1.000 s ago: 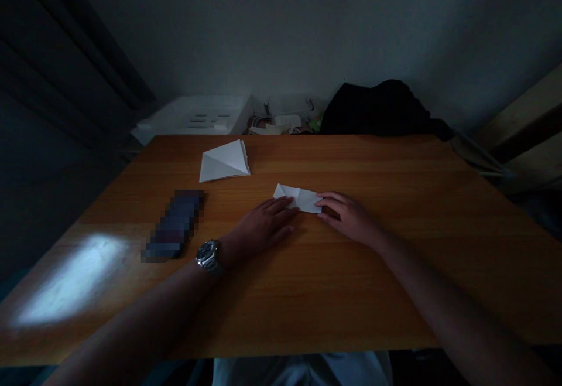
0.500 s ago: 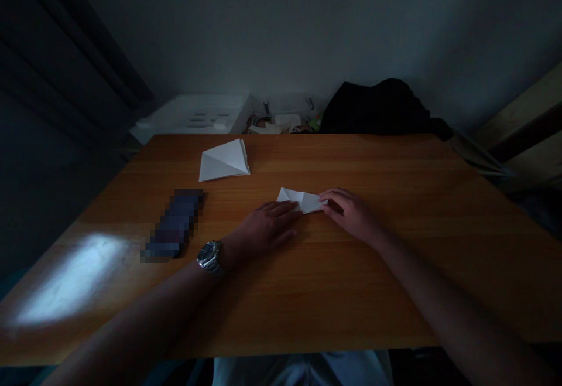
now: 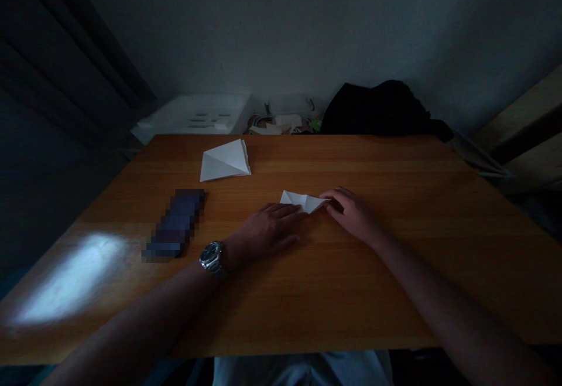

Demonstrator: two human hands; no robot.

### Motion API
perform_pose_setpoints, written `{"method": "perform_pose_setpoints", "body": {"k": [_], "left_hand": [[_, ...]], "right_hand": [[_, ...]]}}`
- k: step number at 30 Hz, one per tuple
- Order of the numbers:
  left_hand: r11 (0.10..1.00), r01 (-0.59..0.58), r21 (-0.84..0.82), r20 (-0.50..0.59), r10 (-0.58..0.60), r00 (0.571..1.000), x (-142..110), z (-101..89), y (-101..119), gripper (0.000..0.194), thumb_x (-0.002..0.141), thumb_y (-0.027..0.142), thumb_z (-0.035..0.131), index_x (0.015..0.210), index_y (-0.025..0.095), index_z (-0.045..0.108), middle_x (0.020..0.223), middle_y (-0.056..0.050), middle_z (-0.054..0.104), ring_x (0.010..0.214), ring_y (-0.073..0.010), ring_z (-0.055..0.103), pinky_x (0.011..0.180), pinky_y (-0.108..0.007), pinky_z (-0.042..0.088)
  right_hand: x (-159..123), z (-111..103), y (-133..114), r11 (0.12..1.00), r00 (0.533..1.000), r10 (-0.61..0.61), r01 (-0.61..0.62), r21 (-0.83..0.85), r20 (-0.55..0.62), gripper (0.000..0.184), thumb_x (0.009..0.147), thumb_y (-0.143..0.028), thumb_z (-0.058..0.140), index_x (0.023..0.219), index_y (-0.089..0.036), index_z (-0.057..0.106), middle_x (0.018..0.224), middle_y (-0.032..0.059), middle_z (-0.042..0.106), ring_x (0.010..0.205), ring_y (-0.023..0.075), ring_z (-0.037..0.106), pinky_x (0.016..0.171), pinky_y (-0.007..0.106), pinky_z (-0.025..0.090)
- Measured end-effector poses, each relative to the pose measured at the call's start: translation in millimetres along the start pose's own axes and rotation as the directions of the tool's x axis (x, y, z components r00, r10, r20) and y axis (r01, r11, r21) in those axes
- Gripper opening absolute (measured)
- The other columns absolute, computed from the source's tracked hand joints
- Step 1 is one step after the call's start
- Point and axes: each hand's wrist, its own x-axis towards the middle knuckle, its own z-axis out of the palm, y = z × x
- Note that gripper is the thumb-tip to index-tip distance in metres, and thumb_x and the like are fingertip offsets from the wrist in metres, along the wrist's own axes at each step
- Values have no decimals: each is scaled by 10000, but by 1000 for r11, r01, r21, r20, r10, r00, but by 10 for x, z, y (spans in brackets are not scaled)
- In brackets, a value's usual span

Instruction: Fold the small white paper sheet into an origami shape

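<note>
A small folded piece of white paper lies on the wooden table, creased across its middle. My left hand, with a metal watch on the wrist, rests flat with its fingers stretched over the paper's near left part. At the paper's right end, my right hand pinches the tip between thumb and fingers. That tip is partly hidden by the fingers. A larger folded white paper lies farther back on the left, apart from both hands.
A dark phone-like object, blurred into blocks, lies on the left of the table. Behind the far edge are a white plastic tray, assorted small items and a black cloth-like heap. Bright light falls on the left front.
The right end of the small paper is now drawn to a narrower point in my right fingers. My left hand has shifted very slightly right over the paper.
</note>
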Motion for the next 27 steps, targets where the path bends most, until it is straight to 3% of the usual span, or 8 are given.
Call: {"method": "perform_pose_setpoints", "body": {"k": [18, 27], "left_hand": [[1000, 9, 17, 16, -9, 1000, 16, 47, -28, 522, 1037, 513, 459, 1491, 258, 488, 1523, -99, 512, 1361, -298, 513, 1153, -499, 397], [998, 27, 52, 14, -28, 999, 28, 74, -11, 526, 1029, 537, 466, 1470, 254, 512, 1526, -99, 509, 1355, -312, 511, 1151, -506, 395]], "right_hand": [[48, 82, 44, 997, 998, 43, -46, -57, -47, 65, 959, -231, 603, 992, -251, 656, 969, 73, 695, 936, 259, 651, 839, 422, 540], [50, 87, 65, 997, 999, 16, -18, -70, -35, 100, 969, -225, 614, 974, -251, 710, 987, 70, 686, 963, 247, 651, 871, 414, 544]]}}
